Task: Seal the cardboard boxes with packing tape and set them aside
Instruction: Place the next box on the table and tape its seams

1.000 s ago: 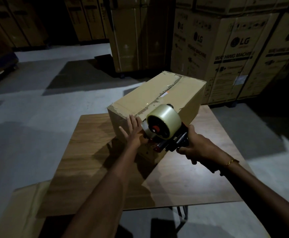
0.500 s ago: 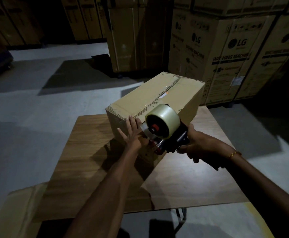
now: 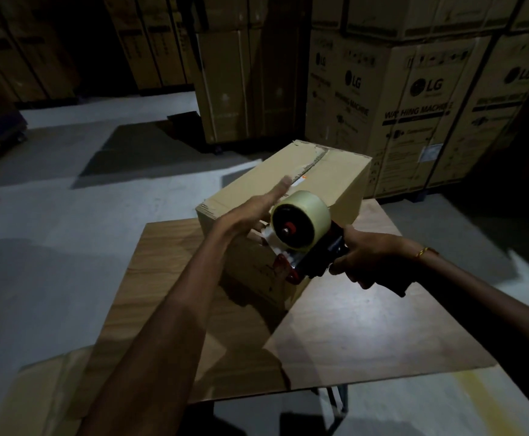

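We see a brown rectangular cardboard box (image 3: 326,180) standing on the far part of a wooden tabletop (image 3: 367,325), turned so one corner faces us, with a rough seam running along the middle of its top. Our left hand (image 3: 258,204) stretches out flat with straight fingers over the near top edge of the box; the fingers are blurred, and we cannot tell whether they touch the cardboard. Our right hand (image 3: 373,259) grips the dark handle of a red and black tape dispenser (image 3: 304,243) carrying a pale roll of clear packing tape (image 3: 301,221). The dispenser's front end sits against the near upper corner of the box, just beside the left hand. A thin gold bracelet (image 3: 423,251) circles the right wrist. Behind the tabletop stand tall printed cardboard cartons (image 3: 414,114) on a grey concrete floor (image 3: 68,231).
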Demonstrator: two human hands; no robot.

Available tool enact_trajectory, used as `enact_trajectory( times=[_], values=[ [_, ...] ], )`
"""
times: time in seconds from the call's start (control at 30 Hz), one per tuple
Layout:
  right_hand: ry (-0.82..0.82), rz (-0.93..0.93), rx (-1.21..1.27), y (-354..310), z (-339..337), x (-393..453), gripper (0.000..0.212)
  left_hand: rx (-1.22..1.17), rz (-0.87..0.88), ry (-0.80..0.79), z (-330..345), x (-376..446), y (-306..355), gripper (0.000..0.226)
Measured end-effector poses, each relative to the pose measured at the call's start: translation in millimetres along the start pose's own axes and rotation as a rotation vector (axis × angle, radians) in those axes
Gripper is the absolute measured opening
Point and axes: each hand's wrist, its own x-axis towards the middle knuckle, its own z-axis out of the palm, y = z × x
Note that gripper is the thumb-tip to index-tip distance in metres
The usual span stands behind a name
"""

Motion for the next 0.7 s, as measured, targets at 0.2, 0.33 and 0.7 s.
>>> enact_trajectory(
  times=[0.2,0.33,0.7],
  values=[
    [-0.117,0.034,-0.003,-4.5,-5.5,-3.6,0.034,0.186,0.039,0.004,18.7,17.1,20.7,0.069],
    [-0.152,0.052,0.034,-3.0,-6.8,0.1,0.032,0.239,0.051,0.0,20.6,27.6,26.4,0.063],
    [-0.092,0.144,-0.087,17.2,8.0,14.5,0.048,0.256,0.091,-0.06,31.6,26.7,-7.4,0.043]
  ],
)
